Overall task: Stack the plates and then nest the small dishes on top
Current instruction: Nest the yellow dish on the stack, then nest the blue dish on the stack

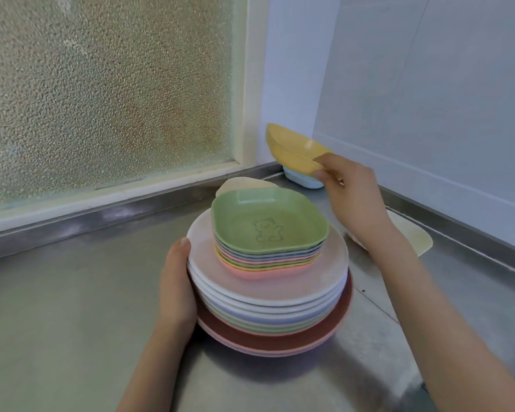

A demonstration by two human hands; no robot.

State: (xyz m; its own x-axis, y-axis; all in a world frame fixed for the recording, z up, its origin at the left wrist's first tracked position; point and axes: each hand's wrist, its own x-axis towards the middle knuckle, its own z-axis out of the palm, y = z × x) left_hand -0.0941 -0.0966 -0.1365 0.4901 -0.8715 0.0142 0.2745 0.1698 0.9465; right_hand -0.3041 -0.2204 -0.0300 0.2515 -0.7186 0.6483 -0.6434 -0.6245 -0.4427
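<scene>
1. The bench (72,307) is a steel counter that ends at a raised lip under the frosted window (101,84) at the back and at the wall (428,84) on the right. Its left part has free room; the back right corner is narrow.
2. The pile of plates (268,310) stands near the middle of the bench, with the widest plates at the bottom.
3. The pile of small dishes (268,251) is nested on the top plate, and a green dish (268,224) with a bear drawing lies uppermost.
4. The left hand (176,281) rests against the left edge of the plates with its fingers curved around the rims, to steady them.
5. The right hand (354,200) pinches the rim of a yellow dish (295,150) and holds it tilted in the air above the back right corner.
6. A blue dish (304,178) remains in that corner, and a cream dish (411,236) lies near the right edge, partly hidden by the arm.
7. Risk: the pinch is only at one rim, so the yellow dish may slip. If it lands off-centre, the small pile, which already leans a little, may slide.
</scene>
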